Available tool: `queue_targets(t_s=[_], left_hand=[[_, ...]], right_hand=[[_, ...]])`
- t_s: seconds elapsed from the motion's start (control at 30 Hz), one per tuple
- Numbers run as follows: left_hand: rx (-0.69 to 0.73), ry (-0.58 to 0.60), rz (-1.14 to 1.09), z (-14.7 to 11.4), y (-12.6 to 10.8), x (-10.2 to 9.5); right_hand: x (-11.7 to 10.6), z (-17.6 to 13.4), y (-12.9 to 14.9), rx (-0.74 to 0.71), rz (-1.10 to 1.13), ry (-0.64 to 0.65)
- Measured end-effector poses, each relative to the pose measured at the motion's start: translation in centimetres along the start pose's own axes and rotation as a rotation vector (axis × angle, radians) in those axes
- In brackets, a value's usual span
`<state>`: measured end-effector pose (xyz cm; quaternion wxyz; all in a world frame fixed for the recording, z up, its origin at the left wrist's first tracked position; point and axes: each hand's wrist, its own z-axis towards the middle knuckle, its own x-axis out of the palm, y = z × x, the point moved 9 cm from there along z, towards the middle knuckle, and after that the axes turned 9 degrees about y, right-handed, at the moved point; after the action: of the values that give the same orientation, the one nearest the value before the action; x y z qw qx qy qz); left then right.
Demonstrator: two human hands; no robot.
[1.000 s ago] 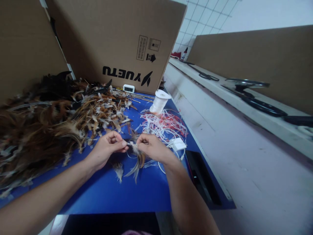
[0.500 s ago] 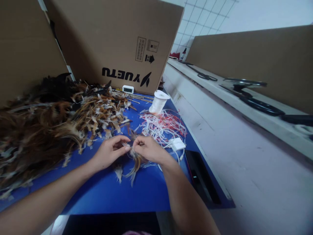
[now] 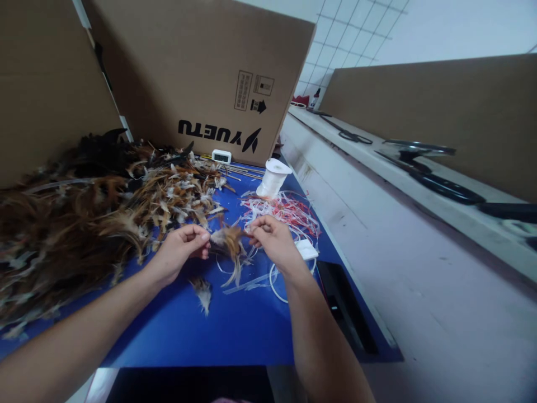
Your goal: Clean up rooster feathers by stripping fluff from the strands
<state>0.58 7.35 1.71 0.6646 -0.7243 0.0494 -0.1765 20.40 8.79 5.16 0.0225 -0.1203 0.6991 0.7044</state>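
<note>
A heap of brown feathers (image 3: 84, 224) lies on the blue counter (image 3: 235, 333), left of the left hand (image 3: 178, 252), whose grip pinches the pale end of a feather bundle (image 3: 230, 240). The bundle hangs between both hands; the right hand's (image 3: 272, 239) grip curls at its brownish tips, whether pinching I cannot tell.

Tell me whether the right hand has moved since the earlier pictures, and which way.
Yes. Judged against the white spool, the right hand has shifted rightward and farther from the person, bringing it closer to the spool.
</note>
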Motion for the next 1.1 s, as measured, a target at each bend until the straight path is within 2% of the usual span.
queue_targets(t_s=[0.07, 0.17, 0.37, 0.83, 1.1], left_hand=[[-0.046, -0.027, -0.146, 0.2, 0.6, -0.5], [-0.09, -0.055, -0.306, 0.4, 1.3, -1.0], [-0.111, -0.058, -0.439, 0.7, 2.1, -1.4], [-0.129, -0.036, -0.492, 0.6, 2.0, -1.1], [-0.104, -0.077, -0.461, 0.4, 1.6, -1.2]], right_hand=[[-0.6, 0.1, 0.0, -0.002, 0.029, -0.048], [-0.5, 0.2, -0.2, -0.015, 0.024, -0.052], [0.6, 0.5, -1.1, -0.046, -0.065, -0.008], [2.7, 0.1, -0.7, -0.115, -0.4, 0.075], [3.5, -0.7, 0.3, -0.144, -0.586, 0.102]])
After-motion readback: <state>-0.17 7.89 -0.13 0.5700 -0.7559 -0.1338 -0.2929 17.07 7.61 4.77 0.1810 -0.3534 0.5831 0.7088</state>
